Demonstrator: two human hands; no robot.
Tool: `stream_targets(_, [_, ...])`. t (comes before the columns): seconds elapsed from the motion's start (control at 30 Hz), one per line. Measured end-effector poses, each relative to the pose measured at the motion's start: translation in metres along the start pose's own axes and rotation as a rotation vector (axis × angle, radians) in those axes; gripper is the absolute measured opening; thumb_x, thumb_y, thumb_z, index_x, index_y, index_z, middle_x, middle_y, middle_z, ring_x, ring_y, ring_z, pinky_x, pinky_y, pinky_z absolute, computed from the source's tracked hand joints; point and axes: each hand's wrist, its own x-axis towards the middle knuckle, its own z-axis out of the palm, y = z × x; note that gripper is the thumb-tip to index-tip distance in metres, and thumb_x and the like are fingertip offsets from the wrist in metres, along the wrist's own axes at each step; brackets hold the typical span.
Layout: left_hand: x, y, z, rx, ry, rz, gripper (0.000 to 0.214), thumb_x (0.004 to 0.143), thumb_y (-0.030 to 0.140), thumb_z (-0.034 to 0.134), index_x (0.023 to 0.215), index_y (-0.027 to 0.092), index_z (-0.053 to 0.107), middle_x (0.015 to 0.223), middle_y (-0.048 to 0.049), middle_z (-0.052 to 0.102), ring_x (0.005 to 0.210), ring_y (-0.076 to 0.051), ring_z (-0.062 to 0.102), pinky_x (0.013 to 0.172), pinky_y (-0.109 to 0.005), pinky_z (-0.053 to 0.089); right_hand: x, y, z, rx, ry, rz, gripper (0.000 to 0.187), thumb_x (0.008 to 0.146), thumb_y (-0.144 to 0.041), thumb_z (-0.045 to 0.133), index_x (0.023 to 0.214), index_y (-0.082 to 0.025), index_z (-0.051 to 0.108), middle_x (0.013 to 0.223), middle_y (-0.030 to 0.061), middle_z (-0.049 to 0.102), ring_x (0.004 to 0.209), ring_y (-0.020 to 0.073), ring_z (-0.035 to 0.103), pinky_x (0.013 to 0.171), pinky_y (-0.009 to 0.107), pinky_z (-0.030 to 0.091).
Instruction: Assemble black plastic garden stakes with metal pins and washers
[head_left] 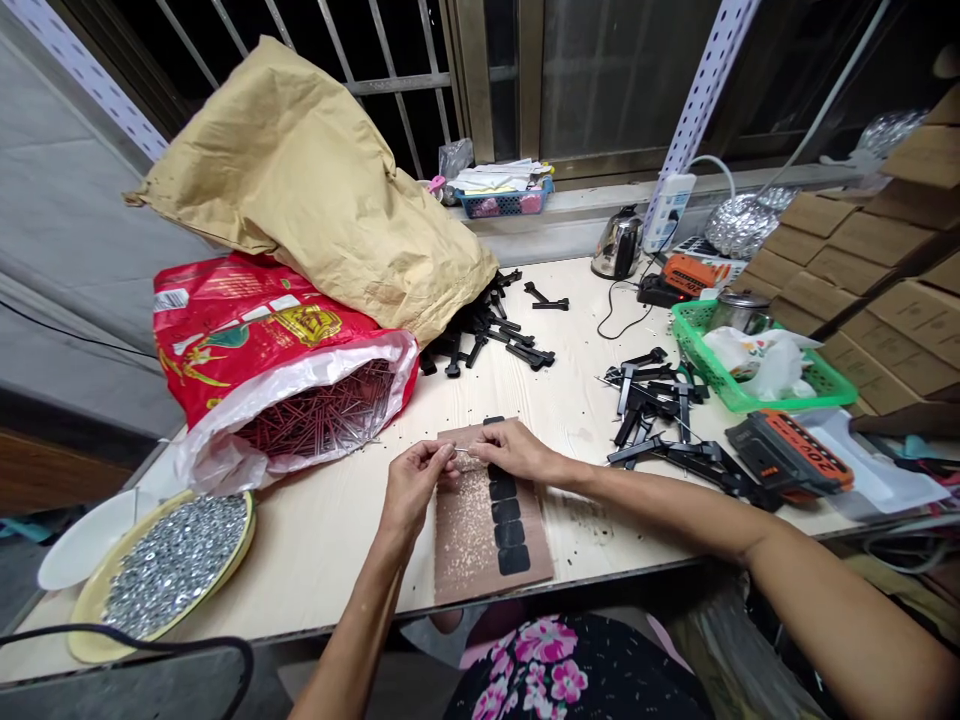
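Note:
Low over a brown board at the table's front edge, my two hands meet with fingertips pinched. Between them shows a thin, light metal pin. My left hand grips its left end between thumb and forefinger. The other end runs into the closed fingers of my right hand, whose fingertips are partly hidden. A column of black rounded squares lies along the board's right side, under and below my right hand. Pale crumbs or flecks are scattered over the board's left part.
Left stand a red bag of long reddish-brown rods and a yellow bowl of small metal rings. Black plastic pieces spill from a paper sack. More black pieces, a green basket and a battery pack lie right.

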Motion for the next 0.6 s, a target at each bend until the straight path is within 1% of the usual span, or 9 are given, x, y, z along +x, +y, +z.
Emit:
stream_targets(0.07, [0.0028, -0.0012, 0.0006, -0.064, -0.019, -0.057, 0.04, 0.054, 0.039, 0.082, 0.076, 0.011, 0.065, 0.057, 0.0016, 0.06, 0.049, -0.009, 0.055, 0.052, -0.021, 0.046, -0.0017, -0.0008, -0.0016, -0.182, 0.066, -0.101, 0.026, 0.096, -0.024, 0.041, 0.082, -0.015, 0.06, 0.077, 0.0014, 0.059, 0.067, 0.0102, 0.049, 0.056, 0.021, 0.029])
stream_targets(0.13, [0.0054, -0.0037, 0.0006, -0.133, -0.04, -0.122, 0.042, 0.049, 0.038, 0.085, 0.074, 0.011, 0.065, 0.057, 0.0013, 0.06, 0.048, -0.008, 0.054, 0.051, -0.02, 0.045, -0.0036, -0.0023, -0.0037, -0.366, 0.096, -0.233, 0.029, 0.097, -0.018, 0.035, 0.085, -0.016, 0.061, 0.083, 0.004, 0.061, 0.072, 0.0126, 0.05, 0.058, 0.024, 0.03])
stream_targets(0.2, [0.0067, -0.0062, 0.0008, -0.165, -0.049, -0.156, 0.042, 0.047, 0.037, 0.086, 0.072, 0.01, 0.064, 0.057, 0.0008, 0.06, 0.047, -0.007, 0.053, 0.05, -0.02, 0.045, -0.0046, -0.0034, -0.0052, -0.464, 0.091, -0.321, 0.034, 0.098, -0.015, 0.03, 0.086, -0.017, 0.062, 0.082, 0.0049, 0.062, 0.075, 0.0143, 0.051, 0.06, 0.026, 0.03])
stream_targets(0.23, [0.0068, -0.0072, 0.001, -0.163, -0.044, -0.153, 0.042, 0.047, 0.037, 0.085, 0.073, 0.011, 0.064, 0.057, 0.0009, 0.06, 0.047, -0.007, 0.053, 0.05, -0.02, 0.045, -0.0048, -0.0036, -0.0056, -0.478, 0.089, -0.324, 0.034, 0.098, -0.015, 0.03, 0.086, -0.018, 0.062, 0.082, 0.0051, 0.062, 0.076, 0.0146, 0.051, 0.061, 0.026, 0.031])
stream_targets(0.33, [0.0057, -0.0082, 0.0026, -0.112, -0.015, -0.086, 0.04, 0.053, 0.038, 0.083, 0.076, 0.011, 0.064, 0.057, 0.0017, 0.059, 0.049, -0.008, 0.054, 0.051, -0.021, 0.046, -0.0045, -0.0034, -0.0054, -0.404, 0.081, -0.176, 0.03, 0.098, -0.024, 0.036, 0.086, -0.016, 0.063, 0.083, 0.0048, 0.062, 0.073, 0.0138, 0.052, 0.06, 0.025, 0.031])
stream_targets(0.4, [0.0049, -0.0076, 0.004, -0.06, -0.002, -0.034, 0.038, 0.058, 0.039, 0.08, 0.078, 0.011, 0.065, 0.059, 0.002, 0.06, 0.051, -0.008, 0.055, 0.053, -0.021, 0.047, -0.0039, -0.0018, -0.0049, -0.25, 0.054, -0.019, 0.03, 0.097, -0.031, 0.039, 0.085, -0.016, 0.062, 0.081, 0.0029, 0.062, 0.068, 0.012, 0.051, 0.058, 0.023, 0.031])
stream_targets(0.47, [0.0048, -0.0069, 0.0055, -0.008, 0.0, -0.001, 0.037, 0.06, 0.039, 0.079, 0.08, 0.011, 0.065, 0.062, 0.002, 0.06, 0.053, -0.009, 0.055, 0.055, -0.022, 0.048, -0.0032, 0.001, -0.0046, -0.055, -0.009, 0.08, 0.03, 0.097, -0.032, 0.039, 0.083, -0.016, 0.061, 0.076, -0.0002, 0.061, 0.065, 0.0101, 0.051, 0.057, 0.021, 0.03])
stream_targets(0.53, [0.0051, -0.0068, 0.0066, 0.03, -0.004, 0.007, 0.037, 0.061, 0.04, 0.078, 0.082, 0.011, 0.066, 0.063, 0.002, 0.06, 0.055, -0.009, 0.055, 0.056, -0.022, 0.048, -0.0031, 0.0035, -0.0046, 0.08, -0.05, 0.095, 0.025, 0.095, -0.032, 0.044, 0.083, -0.016, 0.06, 0.075, -0.0015, 0.06, 0.066, 0.0096, 0.052, 0.058, 0.02, 0.031])
stream_targets(0.6, [0.0056, -0.0074, 0.0072, 0.048, -0.016, 0.0, 0.038, 0.063, 0.041, 0.077, 0.083, 0.011, 0.065, 0.063, 0.0021, 0.06, 0.055, -0.01, 0.056, 0.057, -0.023, 0.048, -0.0037, 0.0046, -0.0046, 0.073, -0.017, 0.078, 0.019, 0.092, -0.033, 0.05, 0.087, -0.016, 0.058, 0.082, 0.0002, 0.06, 0.071, 0.0107, 0.052, 0.059, 0.02, 0.032])
